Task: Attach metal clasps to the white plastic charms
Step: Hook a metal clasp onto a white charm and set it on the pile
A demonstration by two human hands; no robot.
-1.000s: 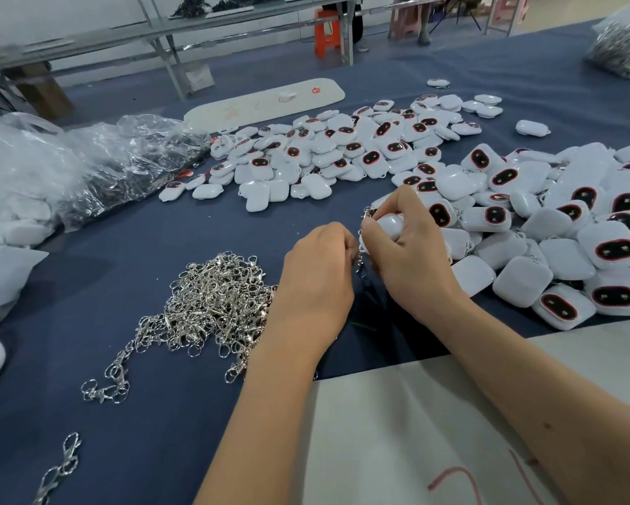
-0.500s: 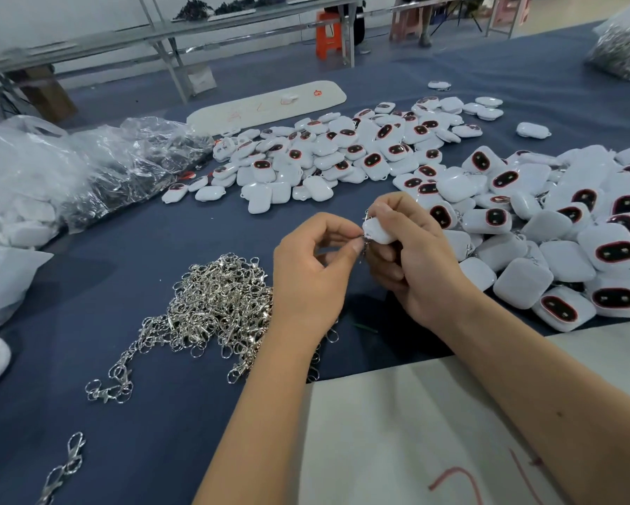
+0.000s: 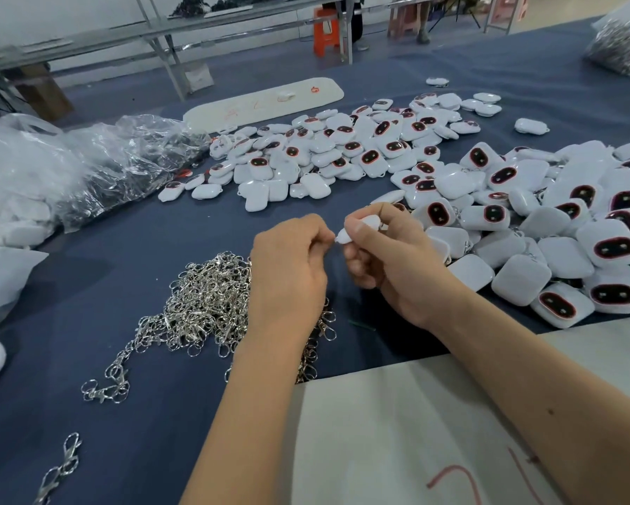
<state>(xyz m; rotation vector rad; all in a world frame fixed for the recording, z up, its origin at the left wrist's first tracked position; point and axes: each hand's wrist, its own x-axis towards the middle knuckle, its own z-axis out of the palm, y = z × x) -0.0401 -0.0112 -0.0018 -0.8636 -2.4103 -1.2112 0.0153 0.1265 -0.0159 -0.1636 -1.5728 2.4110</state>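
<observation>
White plastic charm [image 3: 364, 227] is gripped in the curled right hand [image 3: 390, 256]. The left hand [image 3: 288, 271] is curled beside it; whether a clasp is pinched cannot be told.

The worktop [image 3: 131, 424] is covered in dark slate-blue cloth. The charms [image 3: 546, 227] are glossy white, many showing a black oval window ringed in red; others lie plain white side up. The heap of clasps [image 3: 200, 311] is bright silver. A pale cream sheet [image 3: 397, 431] at the near edge bears red scrawled strokes. A long off-white board [image 3: 266, 103] farther back carries faint orange-red marks. The plastic bags [image 3: 98, 165] are clear with grey, shiny contents. A stool [image 3: 326, 32] behind is orange.
</observation>
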